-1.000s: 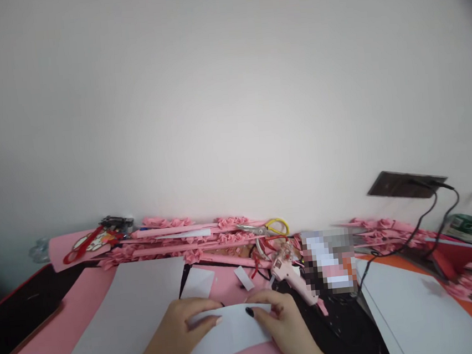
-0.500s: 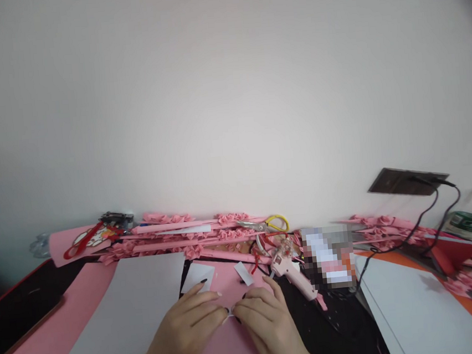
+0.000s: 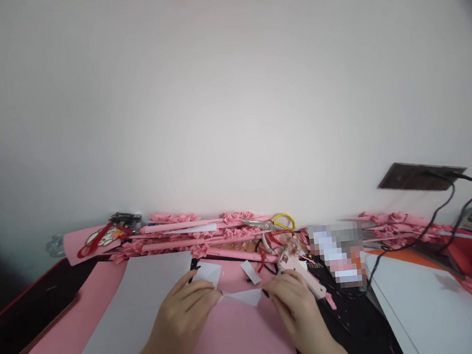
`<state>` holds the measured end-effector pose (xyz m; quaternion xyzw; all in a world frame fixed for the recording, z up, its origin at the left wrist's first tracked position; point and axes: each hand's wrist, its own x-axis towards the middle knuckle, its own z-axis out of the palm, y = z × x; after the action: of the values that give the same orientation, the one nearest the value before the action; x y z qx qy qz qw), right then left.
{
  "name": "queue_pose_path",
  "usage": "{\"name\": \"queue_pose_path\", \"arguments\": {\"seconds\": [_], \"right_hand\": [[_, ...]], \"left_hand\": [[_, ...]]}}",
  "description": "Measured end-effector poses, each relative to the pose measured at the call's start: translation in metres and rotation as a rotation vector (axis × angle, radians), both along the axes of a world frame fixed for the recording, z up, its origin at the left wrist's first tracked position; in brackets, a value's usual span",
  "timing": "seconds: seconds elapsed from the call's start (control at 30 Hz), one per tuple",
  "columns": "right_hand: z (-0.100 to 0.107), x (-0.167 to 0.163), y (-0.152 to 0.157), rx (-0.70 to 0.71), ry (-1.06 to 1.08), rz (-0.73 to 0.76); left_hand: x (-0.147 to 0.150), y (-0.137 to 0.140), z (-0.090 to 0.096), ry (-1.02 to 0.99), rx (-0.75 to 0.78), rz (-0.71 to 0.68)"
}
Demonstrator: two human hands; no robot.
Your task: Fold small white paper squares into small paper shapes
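At six o'clock, my left hand [image 3: 186,314] and right hand [image 3: 296,305] pinch the two ends of a white strip [image 3: 244,297] that looks partly folded but not flat, and I can't tell how much folding is left.

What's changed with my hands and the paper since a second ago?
The left hand and right hand, nearly together half a second ago, have moved apart sideways. The white paper they still hold, broad at first, now shows as a narrow band. The scissors and glue gun stayed put.
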<state>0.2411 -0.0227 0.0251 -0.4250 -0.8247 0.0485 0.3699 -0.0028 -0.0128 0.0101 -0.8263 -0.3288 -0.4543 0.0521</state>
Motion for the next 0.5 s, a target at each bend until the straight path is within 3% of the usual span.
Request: {"name": "queue_pose_path", "arguments": {"seconds": [0.1,0.23,0.33,0.4,0.5], "right_hand": [[0.003,0.015,0.006,-0.142,0.139,-0.149],[0.01,0.021,0.009,-0.299,0.36,-0.245],[0.011,0.016,0.008,-0.339,0.483,-0.22],[0.01,0.011,0.008,-0.352,0.52,-0.208],[0.017,0.004,0.011,-0.343,0.501,-0.225]], "left_hand": [[-0.012,0.004,0.009,-0.09,-0.1,0.058],[-0.014,0.009,0.021,-0.121,-0.565,0.072],[-0.008,0.013,0.014,-0.121,-0.775,0.012],[-0.003,0.018,0.004,-0.11,-0.809,-0.027],[-0.003,0.025,-0.002,-0.006,-0.678,0.013]]}}
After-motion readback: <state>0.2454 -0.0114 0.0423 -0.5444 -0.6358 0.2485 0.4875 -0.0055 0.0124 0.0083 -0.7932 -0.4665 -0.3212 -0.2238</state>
